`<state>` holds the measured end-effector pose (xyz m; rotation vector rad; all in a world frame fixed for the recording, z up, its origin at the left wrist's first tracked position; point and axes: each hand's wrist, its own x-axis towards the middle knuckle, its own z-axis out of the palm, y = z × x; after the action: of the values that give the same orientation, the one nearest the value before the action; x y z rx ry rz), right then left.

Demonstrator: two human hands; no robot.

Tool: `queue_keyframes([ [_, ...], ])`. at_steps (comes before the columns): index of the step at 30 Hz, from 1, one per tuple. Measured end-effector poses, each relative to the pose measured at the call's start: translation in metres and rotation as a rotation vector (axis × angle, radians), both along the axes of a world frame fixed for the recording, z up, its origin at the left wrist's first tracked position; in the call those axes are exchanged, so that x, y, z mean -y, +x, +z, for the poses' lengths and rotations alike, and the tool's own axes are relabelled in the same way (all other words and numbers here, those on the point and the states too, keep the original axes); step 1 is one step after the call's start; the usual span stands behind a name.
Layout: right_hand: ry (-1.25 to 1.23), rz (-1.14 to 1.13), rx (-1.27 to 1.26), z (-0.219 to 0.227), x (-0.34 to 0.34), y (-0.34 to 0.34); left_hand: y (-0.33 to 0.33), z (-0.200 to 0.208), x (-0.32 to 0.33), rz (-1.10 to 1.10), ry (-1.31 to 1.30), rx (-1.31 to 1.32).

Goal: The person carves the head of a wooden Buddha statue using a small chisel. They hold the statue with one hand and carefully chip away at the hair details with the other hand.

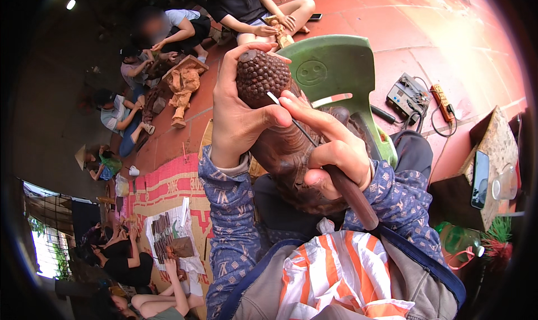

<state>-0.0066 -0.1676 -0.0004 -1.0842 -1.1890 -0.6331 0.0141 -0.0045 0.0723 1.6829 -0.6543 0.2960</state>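
A dark brown carved wooden statue [283, 152] lies tilted across my lap, its knobbly round head [259, 76] uppermost. My left hand [238, 115] wraps around the head and neck from the left and steadies it. My right hand [330, 149] grips a carving tool with a thick brown wooden handle [350, 194]; its thin metal blade [280, 106] touches the statue just under the head. Both forearms wear blue patterned sleeves. An orange and white striped cloth [336, 275] covers my lap below the statue.
A green plastic stool [336, 68] stands behind the statue on the red tiled floor. A grey electric unit [408, 95] with cables lies to the right. A phone [480, 179] rests on a wooden block. Several people sit carving at the left and top.
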Motion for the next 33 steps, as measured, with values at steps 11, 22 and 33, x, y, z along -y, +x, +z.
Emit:
queue_keyframes([
  [11,0.126,0.032,-0.052,-0.007,-0.015,-0.005,-0.001,-0.004,0.0,0.017,-0.005,0.035],
  [22,0.055,0.003,-0.08,0.003,-0.004,-0.007,0.001,-0.004,-0.004,0.065,0.098,0.114],
  [33,0.048,-0.06,-0.122,0.013,-0.001,-0.016,-0.001,-0.004,0.0,0.047,0.064,0.099],
])
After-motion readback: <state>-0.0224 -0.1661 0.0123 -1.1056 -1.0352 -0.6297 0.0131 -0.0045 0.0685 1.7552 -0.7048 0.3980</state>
